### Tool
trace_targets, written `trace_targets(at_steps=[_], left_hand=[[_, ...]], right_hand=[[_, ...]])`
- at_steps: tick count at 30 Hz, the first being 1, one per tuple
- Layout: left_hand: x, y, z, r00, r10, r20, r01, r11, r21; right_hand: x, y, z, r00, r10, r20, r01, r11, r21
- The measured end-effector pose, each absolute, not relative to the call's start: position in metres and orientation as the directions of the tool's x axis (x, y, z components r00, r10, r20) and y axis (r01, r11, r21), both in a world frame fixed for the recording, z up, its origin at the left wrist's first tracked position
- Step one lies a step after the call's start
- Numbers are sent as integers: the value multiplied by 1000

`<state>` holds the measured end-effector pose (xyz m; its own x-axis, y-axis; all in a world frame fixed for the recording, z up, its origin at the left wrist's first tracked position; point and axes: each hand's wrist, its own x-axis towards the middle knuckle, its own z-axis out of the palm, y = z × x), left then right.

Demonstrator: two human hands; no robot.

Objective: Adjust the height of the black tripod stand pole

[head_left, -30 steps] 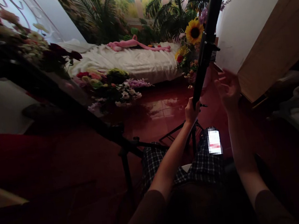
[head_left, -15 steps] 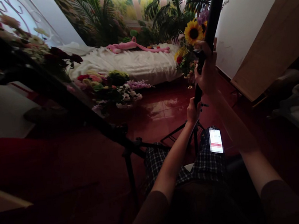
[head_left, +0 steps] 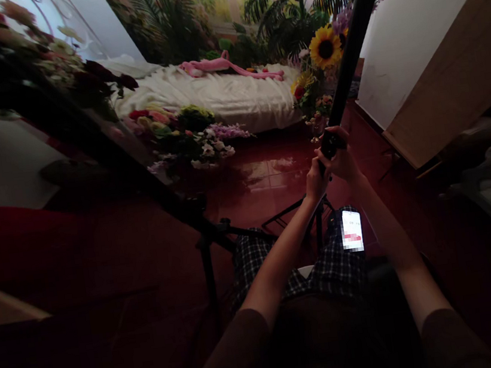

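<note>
Left hand (head_left: pixel 316 183) and right hand (head_left: pixel 344 163) had fingers clamped around the black pole (head_left: pixel 349 58). Sound handling required firm lower support.

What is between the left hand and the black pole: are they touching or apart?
Touching: the head view shows the left hand closed around the black pole.

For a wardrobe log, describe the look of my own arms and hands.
The left hand and right hand are bare, without gloves. Both forearms are uncovered, with no watch or bracelet showing. The short sleeves look plain dark brown in this dim light and end near the elbows.
</note>
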<state>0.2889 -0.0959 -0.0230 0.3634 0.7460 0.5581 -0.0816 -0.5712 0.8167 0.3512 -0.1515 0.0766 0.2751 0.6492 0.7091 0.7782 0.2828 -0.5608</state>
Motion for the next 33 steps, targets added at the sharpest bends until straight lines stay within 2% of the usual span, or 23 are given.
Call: trace_targets(at_steps=[5, 9, 12, 19, 26, 29, 33], left_hand=[[289, -96, -23, 343, 758, 555, -88, -562, 822], [286, -99, -20, 367, 742, 561, -113, -563, 819], [286, -100, -19, 363, 762, 536, -101, -540, 836], [288, -101, -20, 344, 782, 520, -112, -515, 850], [288, -100, -21, 330, 754, 568, -113, -566, 817], [288, -100, -20, 313, 750, 583, -111, -581, 807], [287, -101, -19, 300, 749, 591, -121, -584, 802]], right_hand=[[337, -165, 80, 347, 656, 670, 716, 277, -641], [329, -192, 77, 502, 661, 558, 557, 246, -793], [333, -215, 75, 594, 634, 495, 460, 237, -855], [348, -239, 58, 601, 677, 425, 463, 139, -875], [364, -225, 34, 513, 692, 507, 657, 63, -751], [366, -219, 31, 543, 691, 477, 631, 39, -775], [361, -211, 33, 581, 713, 394, 499, 70, -864]])
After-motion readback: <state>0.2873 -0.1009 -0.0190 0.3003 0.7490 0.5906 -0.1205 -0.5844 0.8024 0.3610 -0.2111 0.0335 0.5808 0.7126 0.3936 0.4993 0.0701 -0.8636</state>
